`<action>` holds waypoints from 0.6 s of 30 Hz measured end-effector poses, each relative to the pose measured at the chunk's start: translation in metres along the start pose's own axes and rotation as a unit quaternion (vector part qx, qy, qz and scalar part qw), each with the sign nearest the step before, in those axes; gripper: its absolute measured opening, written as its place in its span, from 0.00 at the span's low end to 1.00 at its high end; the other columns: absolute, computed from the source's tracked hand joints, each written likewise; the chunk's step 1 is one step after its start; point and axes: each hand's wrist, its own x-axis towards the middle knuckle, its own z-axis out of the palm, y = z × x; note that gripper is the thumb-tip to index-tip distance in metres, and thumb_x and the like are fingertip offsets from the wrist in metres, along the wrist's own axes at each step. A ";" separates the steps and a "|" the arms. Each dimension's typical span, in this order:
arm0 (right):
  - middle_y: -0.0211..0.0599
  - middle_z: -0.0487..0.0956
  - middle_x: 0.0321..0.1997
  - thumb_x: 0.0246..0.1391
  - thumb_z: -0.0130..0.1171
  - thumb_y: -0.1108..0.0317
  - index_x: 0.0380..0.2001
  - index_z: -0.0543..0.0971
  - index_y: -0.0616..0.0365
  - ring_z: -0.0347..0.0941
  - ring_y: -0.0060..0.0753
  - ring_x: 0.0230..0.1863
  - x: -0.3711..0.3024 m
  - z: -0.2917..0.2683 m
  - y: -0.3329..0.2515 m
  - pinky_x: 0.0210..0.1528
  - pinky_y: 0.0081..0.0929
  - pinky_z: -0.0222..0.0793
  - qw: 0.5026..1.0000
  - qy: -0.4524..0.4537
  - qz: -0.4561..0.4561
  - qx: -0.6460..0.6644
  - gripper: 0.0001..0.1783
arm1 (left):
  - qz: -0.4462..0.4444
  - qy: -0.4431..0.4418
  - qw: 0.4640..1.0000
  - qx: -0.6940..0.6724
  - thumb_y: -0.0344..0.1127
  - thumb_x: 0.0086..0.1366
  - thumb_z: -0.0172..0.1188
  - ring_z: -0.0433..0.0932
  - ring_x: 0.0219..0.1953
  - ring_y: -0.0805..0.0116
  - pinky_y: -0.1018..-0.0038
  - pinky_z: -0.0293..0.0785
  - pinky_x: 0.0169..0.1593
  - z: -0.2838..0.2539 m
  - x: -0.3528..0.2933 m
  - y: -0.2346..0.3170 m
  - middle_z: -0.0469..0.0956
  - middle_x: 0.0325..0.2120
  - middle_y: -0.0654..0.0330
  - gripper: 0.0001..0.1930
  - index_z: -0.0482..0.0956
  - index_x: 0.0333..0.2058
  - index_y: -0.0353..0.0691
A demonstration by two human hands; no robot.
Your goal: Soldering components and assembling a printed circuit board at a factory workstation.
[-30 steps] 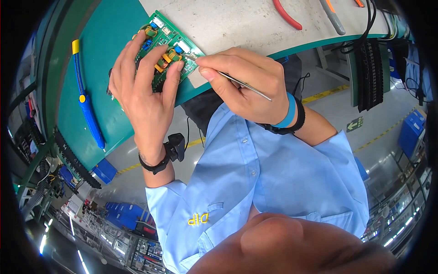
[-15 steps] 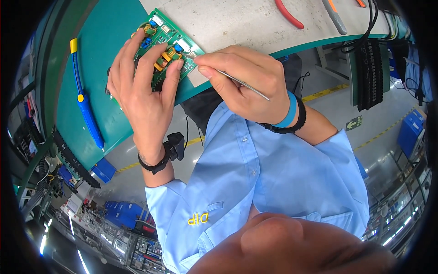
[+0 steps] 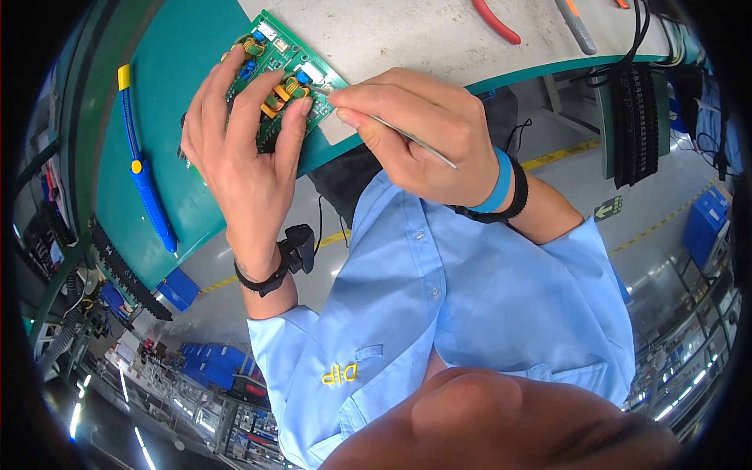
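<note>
A green circuit board (image 3: 322, 114) lies tilted at the table's edge, carrying yellow-wound coils (image 3: 286, 95), blue disc parts and white connectors. My left hand (image 3: 249, 168) is closed over the board, its fingers spread across the far side and its thumb beside the coils. Pinched between the thumb and fingers of my right hand (image 3: 431, 133) is a slim metal rod-shaped tool (image 3: 415, 139). Its front end reaches the board's right part, next to a blue disc part and a white connector; its back end sticks out below my hand. My fingers hide much of the board's left and near parts.
On the green mat (image 3: 184, 86), left of the board, lies a blue and yellow desoldering pump (image 3: 147, 190). A pale, stained sheet (image 3: 376, 35) covers the table beyond. Red-handled (image 3: 495, 22) and grey-orange (image 3: 577, 27) tools lie there. Black cables (image 3: 638, 47) hang at the right edge.
Both hands and the board have shifted very slightly left and away from me. The metal tool has moved along with my right hand, and both grips look the same.
</note>
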 end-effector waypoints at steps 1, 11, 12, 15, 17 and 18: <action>0.56 0.76 0.44 0.54 0.64 0.64 0.51 0.74 0.68 0.72 0.56 0.49 0.000 0.000 0.000 0.56 0.43 0.66 1.000 0.001 -0.001 -0.006 0.25 | -0.001 0.000 1.000 0.001 0.43 0.59 0.74 0.73 0.61 0.55 0.60 0.61 0.63 0.000 0.000 0.000 0.76 0.61 0.58 0.17 0.85 0.45 0.48; 0.56 0.75 0.44 0.54 0.64 0.63 0.50 0.74 0.68 0.72 0.56 0.49 -0.005 -0.017 0.002 0.57 0.44 0.65 0.998 0.012 -0.022 -0.066 0.25 | -0.002 0.007 1.000 -0.004 0.42 0.59 0.74 0.73 0.62 0.55 0.59 0.61 0.64 0.000 0.000 0.000 0.76 0.61 0.59 0.17 0.85 0.45 0.48; 0.56 0.75 0.44 0.54 0.64 0.63 0.50 0.74 0.68 0.72 0.56 0.49 -0.005 -0.020 0.003 0.57 0.44 0.65 0.997 0.013 -0.024 -0.072 0.25 | -0.002 0.006 1.000 -0.003 0.42 0.59 0.74 0.73 0.62 0.55 0.59 0.61 0.64 -0.001 -0.001 0.000 0.76 0.61 0.59 0.17 0.85 0.45 0.48; 0.56 0.75 0.44 0.54 0.64 0.63 0.50 0.74 0.68 0.72 0.56 0.49 -0.004 -0.031 0.006 0.57 0.44 0.64 0.995 0.017 -0.031 -0.092 0.25 | -0.001 0.005 1.000 -0.001 0.42 0.59 0.74 0.73 0.62 0.55 0.59 0.60 0.64 -0.002 -0.001 0.000 0.76 0.60 0.59 0.17 0.85 0.46 0.48; 0.56 0.75 0.44 0.54 0.64 0.62 0.50 0.74 0.68 0.72 0.56 0.49 0.005 -0.045 0.006 0.57 0.44 0.64 0.994 0.022 -0.032 -0.105 0.25 | 0.000 0.007 1.000 0.000 0.42 0.59 0.74 0.73 0.62 0.55 0.58 0.60 0.64 -0.002 -0.001 0.000 0.76 0.60 0.60 0.16 0.85 0.46 0.48; 0.56 0.75 0.44 0.54 0.64 0.62 0.50 0.74 0.68 0.72 0.56 0.49 0.010 -0.056 0.004 0.57 0.45 0.64 0.993 0.025 -0.033 -0.111 0.25 | 0.002 0.008 1.000 -0.001 0.41 0.59 0.74 0.73 0.62 0.55 0.58 0.60 0.64 -0.001 0.000 0.001 0.76 0.60 0.60 0.16 0.85 0.46 0.48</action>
